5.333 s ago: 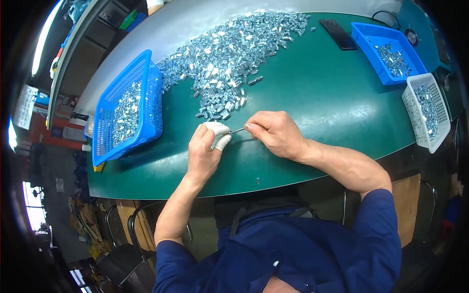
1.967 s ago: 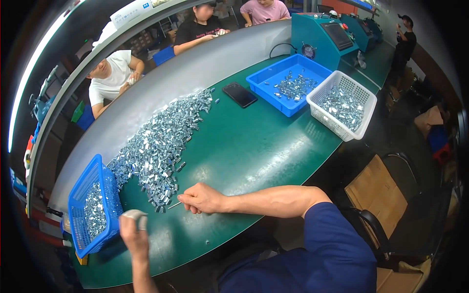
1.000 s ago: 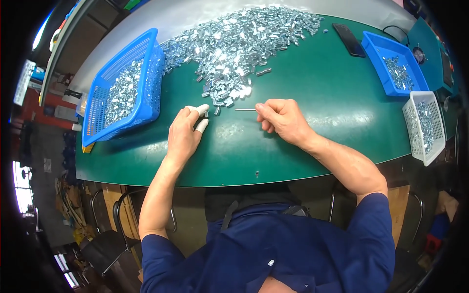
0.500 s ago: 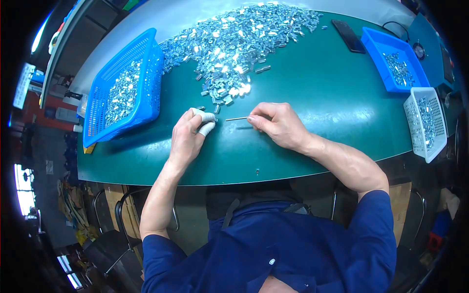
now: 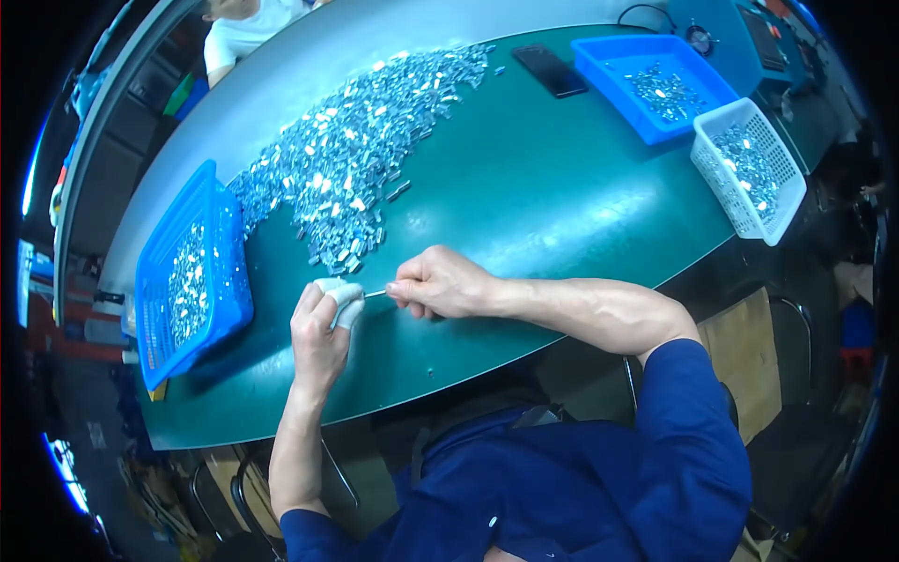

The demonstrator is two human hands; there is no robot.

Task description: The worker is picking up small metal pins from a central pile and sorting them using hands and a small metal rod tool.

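Observation:
A thin metal rod (image 5: 376, 294) is pinched between the thumb and fingers of my right hand (image 5: 445, 285). Its far end reaches the fingertips of my left hand (image 5: 321, 330), where white coverings wrap the thumb and a finger. Those left fingers are closed together, and whatever lies between them is hidden. Just beyond both hands, the near tip of a large heap of small shiny metal pieces (image 5: 348, 159) spreads over the green table (image 5: 524, 197).
A blue basket (image 5: 234, 290) with metal pieces stands at the left. On the far right are a blue tray (image 5: 646, 129) and a white basket (image 5: 785, 201), both holding small metal parts. A dark phone (image 5: 550, 70) lies near the tray. Another person (image 5: 251, 37) is at the far left.
The rod, held apart from my left fingers before, now meets them as my right hand has come closer. The whole view has turned and shifted, bringing another person into sight.

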